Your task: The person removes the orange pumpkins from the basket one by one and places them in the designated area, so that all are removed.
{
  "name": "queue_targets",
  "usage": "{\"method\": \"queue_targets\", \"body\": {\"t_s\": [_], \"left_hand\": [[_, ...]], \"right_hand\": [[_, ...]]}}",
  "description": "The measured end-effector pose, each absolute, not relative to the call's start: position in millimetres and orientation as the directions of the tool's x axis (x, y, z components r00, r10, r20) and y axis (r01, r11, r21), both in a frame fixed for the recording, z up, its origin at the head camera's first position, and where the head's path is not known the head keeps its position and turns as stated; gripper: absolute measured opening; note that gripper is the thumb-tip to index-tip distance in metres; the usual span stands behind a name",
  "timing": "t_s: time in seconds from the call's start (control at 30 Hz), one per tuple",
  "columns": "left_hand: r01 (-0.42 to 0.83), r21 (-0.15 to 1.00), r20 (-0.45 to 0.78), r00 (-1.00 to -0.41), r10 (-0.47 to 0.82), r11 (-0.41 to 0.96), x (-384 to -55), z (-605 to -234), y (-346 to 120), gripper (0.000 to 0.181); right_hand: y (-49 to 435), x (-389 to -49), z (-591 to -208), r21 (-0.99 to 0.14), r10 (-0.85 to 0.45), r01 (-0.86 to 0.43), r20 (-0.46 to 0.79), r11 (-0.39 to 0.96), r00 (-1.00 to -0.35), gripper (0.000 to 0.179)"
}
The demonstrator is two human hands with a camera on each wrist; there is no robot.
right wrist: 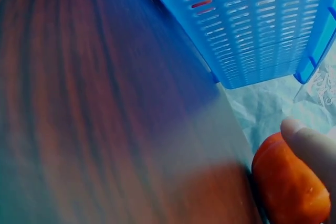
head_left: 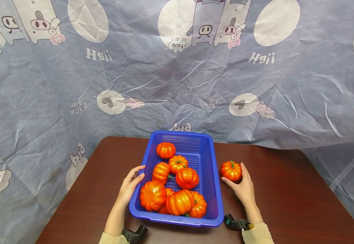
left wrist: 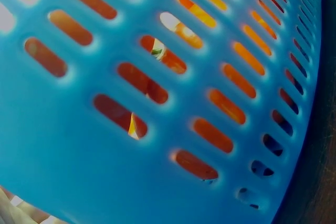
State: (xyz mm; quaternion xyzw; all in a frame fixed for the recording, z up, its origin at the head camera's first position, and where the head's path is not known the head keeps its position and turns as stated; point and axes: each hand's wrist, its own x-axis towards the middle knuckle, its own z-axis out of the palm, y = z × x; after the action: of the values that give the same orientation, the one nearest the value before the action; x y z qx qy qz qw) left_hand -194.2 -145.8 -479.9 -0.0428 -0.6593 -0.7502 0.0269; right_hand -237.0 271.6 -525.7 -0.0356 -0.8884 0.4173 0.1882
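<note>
A blue plastic basket [head_left: 177,219] with slotted sides stands on the table, and several shiny orange pumpkins [head_left: 180,202] lie inside it. At its left side, my left hand [head_left: 127,190] holds the rim with thumb and fingers; only a bit of that hand shows at the corner of the left wrist view. To the right of the basket sits a single small pumpkin [head_left: 231,171] with a green stem. My right hand [head_left: 245,188] grips this one between thumb and fingers. In the right wrist view the thumb [right wrist: 310,148] lies against the pumpkin [right wrist: 289,187], apart from the basket wall [right wrist: 247,35].
The dark brown wooden table [head_left: 289,189] extends to both sides of the basket. A grey-blue cloth [head_left: 171,78] with cartoon prints hangs behind the table. Black wrist straps [head_left: 236,223] are on both arms, near the table's front.
</note>
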Motion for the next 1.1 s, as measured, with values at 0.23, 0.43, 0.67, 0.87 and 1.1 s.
{"method": "queue_targets", "body": {"t_s": [0.23, 0.43, 0.67, 0.87, 1.1], "left_hand": [[0.101, 0.986, 0.103, -0.995, 0.010, -0.131, -194.0, -479.6, -145.3, 0.037], [0.100, 0.986, 0.102, -0.995, 0.010, -0.131, -194.7, -479.9, -144.9, 0.037], [0.106, 0.985, 0.108, -0.994, 0.007, -0.135, -194.1, -480.2, -145.2, 0.037], [0.109, 0.985, 0.111, -0.994, 0.008, -0.134, -193.7, -480.3, -145.4, 0.036], [0.111, 0.985, 0.113, -0.994, 0.008, -0.132, -193.8, -480.2, -145.1, 0.036]], "right_hand": [[270.2, -231.5, -510.4, -0.768, 0.240, -0.099, 0.316, 0.632, -0.918, 0.100], [269.8, -224.4, -491.7, -0.776, 0.255, -0.115, 0.338, 0.620, -0.906, 0.096], [268.2, -214.1, -468.0, -0.770, 0.247, -0.175, 0.398, 0.613, -0.884, 0.093], [259.6, -203.2, -445.3, -0.771, 0.224, -0.239, 0.441, 0.590, -0.869, 0.093], [246.8, -186.0, -418.4, -0.752, 0.200, -0.279, 0.476, 0.597, -0.856, 0.093]]}}
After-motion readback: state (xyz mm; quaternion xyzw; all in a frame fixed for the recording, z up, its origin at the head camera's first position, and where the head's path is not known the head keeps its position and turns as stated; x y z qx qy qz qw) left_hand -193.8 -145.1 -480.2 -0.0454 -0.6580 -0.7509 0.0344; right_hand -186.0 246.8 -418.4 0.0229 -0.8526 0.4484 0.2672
